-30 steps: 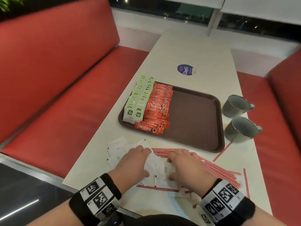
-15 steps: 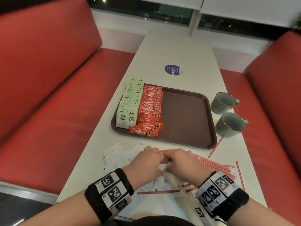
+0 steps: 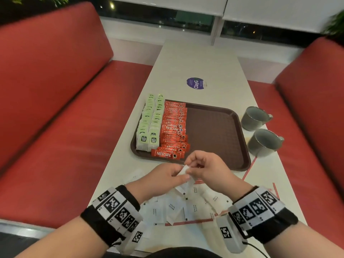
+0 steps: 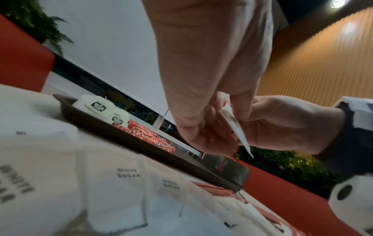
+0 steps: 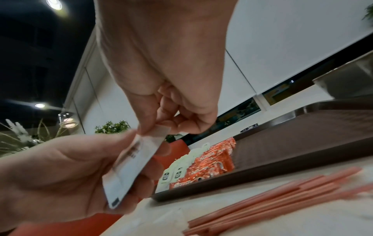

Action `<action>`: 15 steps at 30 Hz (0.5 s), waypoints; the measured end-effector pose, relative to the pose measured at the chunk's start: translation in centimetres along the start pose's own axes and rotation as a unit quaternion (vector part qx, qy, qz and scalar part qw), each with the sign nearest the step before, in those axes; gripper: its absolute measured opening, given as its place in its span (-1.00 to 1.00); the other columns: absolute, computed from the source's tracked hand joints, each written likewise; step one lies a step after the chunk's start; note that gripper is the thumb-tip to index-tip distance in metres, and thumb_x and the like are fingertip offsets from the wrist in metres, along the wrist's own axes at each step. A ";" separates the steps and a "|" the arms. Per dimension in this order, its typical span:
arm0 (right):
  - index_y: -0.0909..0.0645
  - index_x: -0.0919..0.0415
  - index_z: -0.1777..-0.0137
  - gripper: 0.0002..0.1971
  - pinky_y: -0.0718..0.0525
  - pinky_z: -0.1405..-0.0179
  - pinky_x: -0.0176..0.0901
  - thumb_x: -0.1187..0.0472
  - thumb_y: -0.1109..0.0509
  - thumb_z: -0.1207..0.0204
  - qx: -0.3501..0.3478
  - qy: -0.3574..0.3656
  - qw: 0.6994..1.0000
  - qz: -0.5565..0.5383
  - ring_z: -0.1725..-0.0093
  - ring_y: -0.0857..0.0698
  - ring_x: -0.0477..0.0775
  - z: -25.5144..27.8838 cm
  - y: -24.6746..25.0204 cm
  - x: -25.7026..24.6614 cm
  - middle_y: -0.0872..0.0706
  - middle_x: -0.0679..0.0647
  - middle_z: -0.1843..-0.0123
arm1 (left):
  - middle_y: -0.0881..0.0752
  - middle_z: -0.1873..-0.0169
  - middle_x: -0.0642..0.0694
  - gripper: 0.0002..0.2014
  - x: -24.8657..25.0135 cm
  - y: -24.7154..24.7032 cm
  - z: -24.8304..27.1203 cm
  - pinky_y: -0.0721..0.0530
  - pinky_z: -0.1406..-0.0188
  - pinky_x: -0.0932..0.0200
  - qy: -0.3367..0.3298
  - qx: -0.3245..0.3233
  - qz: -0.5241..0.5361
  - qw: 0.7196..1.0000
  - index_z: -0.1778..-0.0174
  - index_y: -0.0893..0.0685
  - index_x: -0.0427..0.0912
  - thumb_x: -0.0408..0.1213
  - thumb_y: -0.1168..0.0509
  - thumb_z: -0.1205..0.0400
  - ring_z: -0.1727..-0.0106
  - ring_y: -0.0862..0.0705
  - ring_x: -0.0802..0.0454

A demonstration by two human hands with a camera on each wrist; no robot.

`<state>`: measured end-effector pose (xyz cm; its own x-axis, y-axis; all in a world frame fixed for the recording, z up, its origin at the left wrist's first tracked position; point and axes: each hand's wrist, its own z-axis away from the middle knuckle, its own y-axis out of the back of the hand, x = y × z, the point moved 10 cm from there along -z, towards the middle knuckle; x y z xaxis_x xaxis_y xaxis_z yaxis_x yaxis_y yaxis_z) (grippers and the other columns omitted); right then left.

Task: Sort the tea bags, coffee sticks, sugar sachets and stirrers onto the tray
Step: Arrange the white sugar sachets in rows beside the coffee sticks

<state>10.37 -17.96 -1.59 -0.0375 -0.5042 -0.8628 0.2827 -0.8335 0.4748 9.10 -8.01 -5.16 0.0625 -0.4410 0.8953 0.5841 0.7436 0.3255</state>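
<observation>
Above the near table edge, the left hand (image 3: 163, 175) and right hand (image 3: 202, 167) both pinch one white sugar sachet (image 5: 137, 161), lifted clear of the loose sachets (image 3: 175, 207) lying below. It looks light, thin and limp; an edge pinch suits it best. On the tray (image 3: 214, 138), tea bags (image 3: 149, 125) and coffee sticks (image 3: 174, 127) fill the left side. Stirrers (image 5: 282, 188) lie on the table.

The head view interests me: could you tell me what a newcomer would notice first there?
Probably the brown tray mid-table, its left part lined with green tea bags and red coffee sticks. Nearer the camera, the left hand and right hand pinch one white sugar sachet above a loose heap of sachets.
</observation>
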 end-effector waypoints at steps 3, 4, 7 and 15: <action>-0.60 -0.05 0.16 -0.73 -0.58 0.26 -0.41 0.39 -0.49 -0.45 0.063 0.028 0.998 0.017 0.35 -0.59 -0.25 -0.1 0.0 -0.7 -0.68 -0.11 0.28 | -0.78 0.14 -0.15 -0.85 -1.4 0.2 0.7 -0.73 0.17 0.14 0.064 -0.018 0.194 0.979 -0.07 -0.66 -0.24 -0.36 -0.19 -0.72 0.16 -0.77 0.01; -0.58 -0.06 0.14 -0.74 -0.54 0.22 -0.44 0.35 -0.49 -0.45 0.081 0.035 0.994 0.063 0.31 -0.58 -0.26 0.0 0.0 -0.8 -0.66 -0.15 0.24 | -0.79 0.06 -0.21 -0.83 -2.2 1.1 1.0 -0.76 0.13 0.09 0.084 0.007 0.257 0.963 -0.13 -0.64 -0.23 -0.39 -0.16 -0.73 0.10 -0.80 -0.07; -0.63 -0.04 -0.06 -0.80 -0.50 0.08 -0.29 0.05 -0.50 -0.45 -0.016 0.001 0.966 0.258 0.08 -0.58 -0.14 0.5 -2.8 0.4 -0.60 -0.18 0.07 | -0.76 -0.08 -0.29 -0.79 -4.3 4.3 2.3 -0.79 0.12 0.02 0.104 0.091 0.377 0.916 -0.22 -0.58 -0.21 -0.42 -0.12 -0.74 0.01 -0.79 -0.17; -0.51 0.04 -0.29 -0.41 -0.32 -0.37 0.12 -0.27 -0.44 -0.35 -0.149 -0.056 0.863 0.480 -0.34 -0.46 0.11 1.9 -8.0 3.2 -0.56 0.00 -0.32 | -0.71 -0.16 -0.37 -0.74 -6.9 6.8 4.6 -0.67 -0.06 -0.08 0.118 0.146 0.420 0.888 -0.28 -0.57 -0.18 -0.43 -0.09 -0.74 0.03 -0.67 -0.16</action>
<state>6.16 -13.36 -7.81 0.2623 -0.9627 -0.0666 0.4680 0.0666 0.8812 8.90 2.40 -7.77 0.5653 0.2630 0.7818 0.0188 0.9435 -0.3309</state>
